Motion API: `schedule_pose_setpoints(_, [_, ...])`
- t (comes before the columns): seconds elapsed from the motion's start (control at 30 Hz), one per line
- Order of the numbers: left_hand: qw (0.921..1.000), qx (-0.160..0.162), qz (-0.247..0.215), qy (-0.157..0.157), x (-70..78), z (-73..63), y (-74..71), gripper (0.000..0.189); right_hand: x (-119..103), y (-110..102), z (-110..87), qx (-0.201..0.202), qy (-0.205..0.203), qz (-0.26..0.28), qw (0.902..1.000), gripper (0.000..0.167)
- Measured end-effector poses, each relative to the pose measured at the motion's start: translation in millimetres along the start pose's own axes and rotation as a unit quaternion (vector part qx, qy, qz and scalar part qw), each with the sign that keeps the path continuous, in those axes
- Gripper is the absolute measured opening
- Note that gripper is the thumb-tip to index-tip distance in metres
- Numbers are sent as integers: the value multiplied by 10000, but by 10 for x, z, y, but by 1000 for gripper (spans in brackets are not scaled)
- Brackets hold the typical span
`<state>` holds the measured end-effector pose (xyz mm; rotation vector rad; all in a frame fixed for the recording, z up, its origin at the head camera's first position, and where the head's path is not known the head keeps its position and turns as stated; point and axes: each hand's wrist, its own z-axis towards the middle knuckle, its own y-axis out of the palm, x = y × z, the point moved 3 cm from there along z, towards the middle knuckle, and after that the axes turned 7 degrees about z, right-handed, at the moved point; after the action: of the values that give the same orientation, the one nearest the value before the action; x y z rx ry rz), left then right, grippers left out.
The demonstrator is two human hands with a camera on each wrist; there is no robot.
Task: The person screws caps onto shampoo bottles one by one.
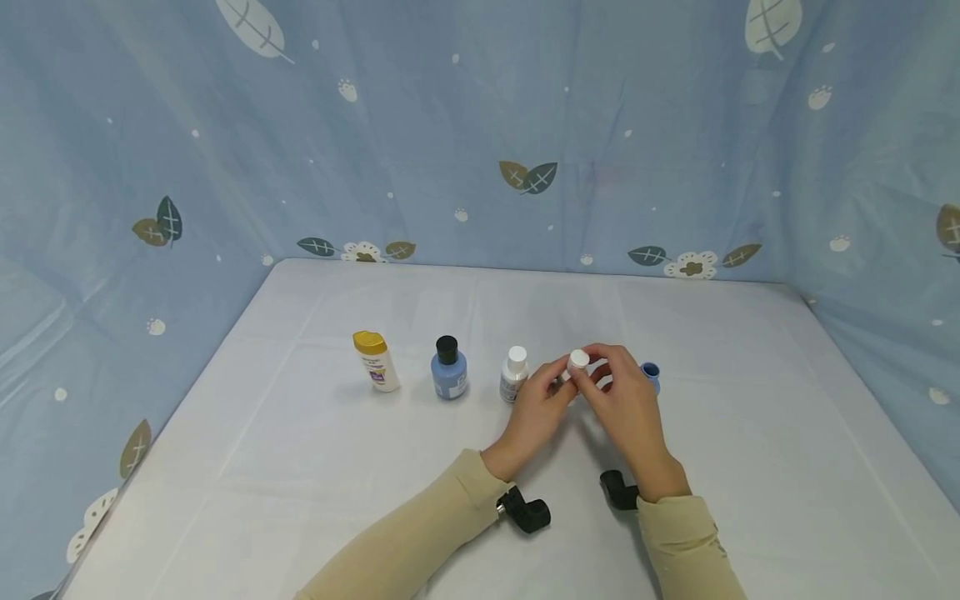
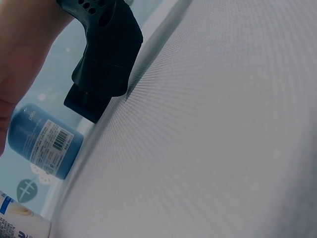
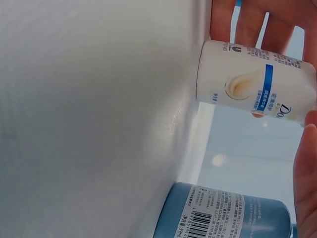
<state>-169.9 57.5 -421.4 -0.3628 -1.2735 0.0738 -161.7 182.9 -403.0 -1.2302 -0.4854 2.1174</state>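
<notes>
A small white bottle (image 3: 257,84) with a blue band and a swirl on its label stands upright between both hands. My left hand (image 1: 537,410) holds its body, fingers around the far side in the right wrist view. With thumb and fingers, my right hand (image 1: 624,408) pinches the white cap (image 1: 578,359) at the top. Just right of the hands is a blue bottle (image 1: 650,375) with its mouth uncovered, partly hidden by the right hand. Another white bottle (image 1: 515,375) with a white cap stands close left of the left hand.
Farther left stand a blue bottle (image 1: 449,375) with a black cap and a white bottle (image 1: 378,367) with a yellow cap. A white cloth covers the table (image 1: 300,467). Blue patterned curtain (image 1: 420,133) lines the back and sides. Black mounts (image 1: 528,512) sit at both wrists.
</notes>
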Motion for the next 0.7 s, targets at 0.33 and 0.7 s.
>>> schedule_pose_setpoints(0.33, [10000, 33, -11, 29, -343, 105, 137, 35, 13, 12, 5, -93, 57, -116, 9999, 45])
schedule_pose_setpoints(0.7, [9995, 40, -211, 220, -151, 48, 70, 33, 3, 2, -1, -103, -622, 99, 9980, 33])
